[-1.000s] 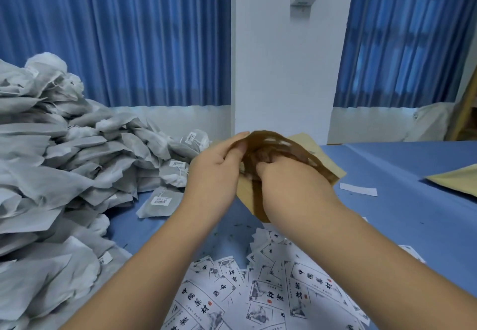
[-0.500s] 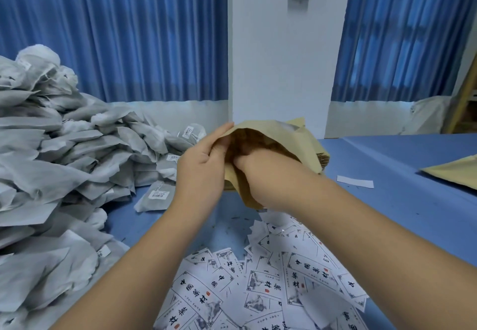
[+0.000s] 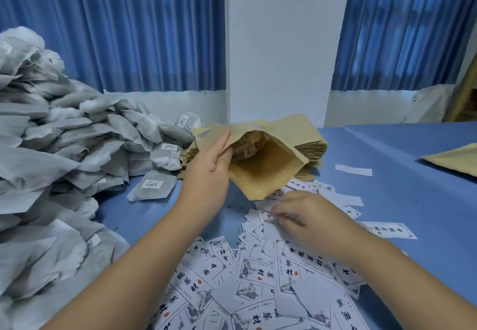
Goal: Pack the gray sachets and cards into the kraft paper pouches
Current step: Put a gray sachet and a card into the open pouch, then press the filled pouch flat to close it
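The kraft pouch (image 3: 268, 172) hung with its mouth open above the tabletop (image 3: 402, 200), its rim pinched by the left grip (image 3: 211, 167). Just below, the right grip (image 3: 307, 222) curled onto the scattered cards (image 3: 258, 278); whether it held one was unclear. Gray sachets (image 3: 51, 148) lay heaped at the left.

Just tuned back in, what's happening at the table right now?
A person is packing by hand. The left hand grips a brown kraft paper pouch by its mouth, held open above the blue table; something sits inside, probably a sachet. The right hand is down on the scattered white printed cards, fingers curled among them, though blur hides whether one is pinched. The heap of gray fabric sachets lies to the left, with a stack of flat kraft pouches behind.
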The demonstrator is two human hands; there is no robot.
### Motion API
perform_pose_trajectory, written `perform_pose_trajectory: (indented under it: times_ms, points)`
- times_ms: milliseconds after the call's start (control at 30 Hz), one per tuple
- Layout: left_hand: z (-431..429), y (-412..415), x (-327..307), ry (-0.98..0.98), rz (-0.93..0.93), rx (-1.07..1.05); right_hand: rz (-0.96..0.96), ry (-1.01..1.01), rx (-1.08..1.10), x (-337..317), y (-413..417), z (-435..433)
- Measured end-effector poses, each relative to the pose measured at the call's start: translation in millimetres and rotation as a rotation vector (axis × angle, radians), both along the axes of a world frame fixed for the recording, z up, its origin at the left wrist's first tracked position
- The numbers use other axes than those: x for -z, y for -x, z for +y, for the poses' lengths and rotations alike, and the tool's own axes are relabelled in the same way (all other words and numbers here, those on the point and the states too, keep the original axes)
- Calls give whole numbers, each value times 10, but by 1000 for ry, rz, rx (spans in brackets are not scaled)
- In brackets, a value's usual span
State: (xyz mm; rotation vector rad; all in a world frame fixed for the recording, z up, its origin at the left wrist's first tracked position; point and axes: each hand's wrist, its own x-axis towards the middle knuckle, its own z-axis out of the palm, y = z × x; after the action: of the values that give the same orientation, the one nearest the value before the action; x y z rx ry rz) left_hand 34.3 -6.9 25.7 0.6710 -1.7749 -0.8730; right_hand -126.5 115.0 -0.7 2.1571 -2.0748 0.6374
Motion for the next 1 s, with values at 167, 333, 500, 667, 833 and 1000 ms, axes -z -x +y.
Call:
perform_pose_trajectory:
  times_ms: [167,333,500,667,833,1000]
  points:
    - [14,27,12,36,-64,14,8,-169,24,143,21,1]
    - [-7,18,-9,-35,-8,45,-99,-189,21,157,36,18]
    - [0,8,-14,-70,18,54,-190,-124,12,109,15,43]
    - [11,2,-29,-78,11,59,-266,-30,-4,7,25,103]
    - [14,-17,-76,-96,-34,19,-244,197,8,-180,26,213]
    - [11,-16,-94,-147,-59,34,-178,627,-16,-385,-120,335]
